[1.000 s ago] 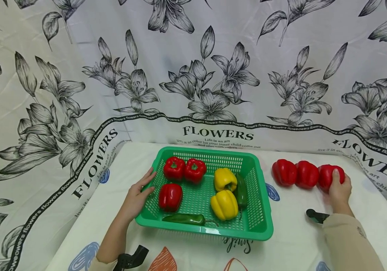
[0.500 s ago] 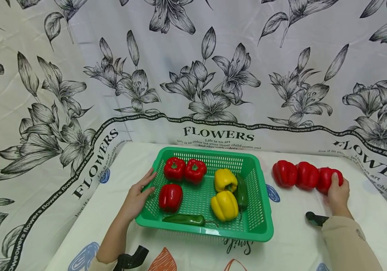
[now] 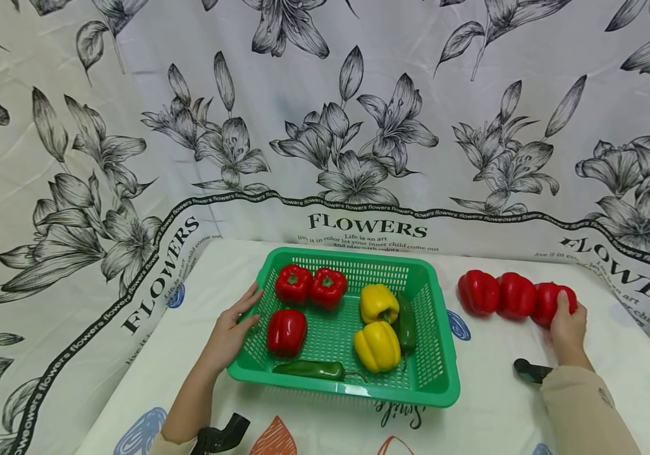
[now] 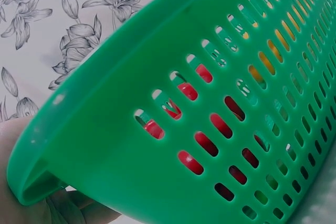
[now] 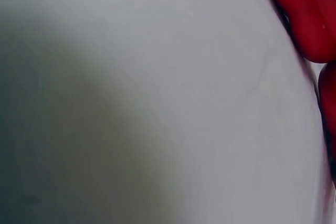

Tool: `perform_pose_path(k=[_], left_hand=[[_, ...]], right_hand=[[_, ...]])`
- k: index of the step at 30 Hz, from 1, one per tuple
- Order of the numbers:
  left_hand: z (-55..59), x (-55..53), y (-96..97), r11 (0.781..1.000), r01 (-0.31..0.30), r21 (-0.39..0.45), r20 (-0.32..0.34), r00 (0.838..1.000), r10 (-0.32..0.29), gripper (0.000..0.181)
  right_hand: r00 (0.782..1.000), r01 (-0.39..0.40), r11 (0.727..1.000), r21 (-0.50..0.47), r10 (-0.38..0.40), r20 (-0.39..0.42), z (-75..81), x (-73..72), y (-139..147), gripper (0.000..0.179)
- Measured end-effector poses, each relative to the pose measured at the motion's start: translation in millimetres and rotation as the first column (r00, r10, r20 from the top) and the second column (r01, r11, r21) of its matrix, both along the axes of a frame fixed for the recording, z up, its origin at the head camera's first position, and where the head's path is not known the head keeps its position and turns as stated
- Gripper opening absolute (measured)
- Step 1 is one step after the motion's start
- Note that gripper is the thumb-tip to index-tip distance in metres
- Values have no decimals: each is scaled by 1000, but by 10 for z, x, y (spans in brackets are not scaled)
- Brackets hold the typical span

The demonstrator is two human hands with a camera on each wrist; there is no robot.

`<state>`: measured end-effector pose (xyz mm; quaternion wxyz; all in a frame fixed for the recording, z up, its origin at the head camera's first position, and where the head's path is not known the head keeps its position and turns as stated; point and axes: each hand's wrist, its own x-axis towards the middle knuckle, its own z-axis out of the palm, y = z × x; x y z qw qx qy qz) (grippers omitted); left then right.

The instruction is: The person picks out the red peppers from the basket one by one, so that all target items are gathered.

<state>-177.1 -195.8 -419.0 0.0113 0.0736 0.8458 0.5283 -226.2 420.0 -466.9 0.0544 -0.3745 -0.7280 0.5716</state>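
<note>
My left hand (image 3: 233, 330) holds the left rim of a green plastic basket (image 3: 443, 341). In the left wrist view, some fingers (image 4: 97, 213) show beneath the rim. On the right, my right hand (image 3: 570, 328) grips a red bell pepper (image 3: 545, 304), thumb on its near side. It stands at the right end of a row, beside a middle red bell pepper (image 3: 516, 296) and a left one (image 3: 478, 292). The right wrist view catches only red peppers (image 5: 310, 14) at its right edge; the hand itself is not clearly visible there.
Inside the basket lie red bell peppers (image 3: 287, 333), two yellow bell peppers (image 3: 377, 346) and two long green peppers (image 3: 316, 369). White patterned cloth (image 3: 490, 379) covers the table. A flower-print curtain (image 3: 302, 126) hangs behind it.
My right hand has shifted slightly left with its red bell pepper, closer against the middle one, then stayed nearly still. The left hand and basket have not visibly moved.
</note>
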Motion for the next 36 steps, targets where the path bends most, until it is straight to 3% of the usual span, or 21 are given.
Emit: perform_pose_path(k=[19,24,29,36], left_hand=[[5,14,11,1000,-3,5,-1,1000,3,47],[-7,8,20,1000,-1,9,-9,1000,1,48],[-12,4,16,1000,0,9,-9,1000,0,48],[15,6,14,1000,-6,2,1,1000,6,48]], right_hand=[[1000,19,1000,-16,-19,-14,61,52,6,76],[999,41,999,-6,-41,-13,141,73,-3,76],[1000,14,997,70,-13,-13,257,86,-42,76],[999,-50,996,79,50,4,474,102,-176,79]])
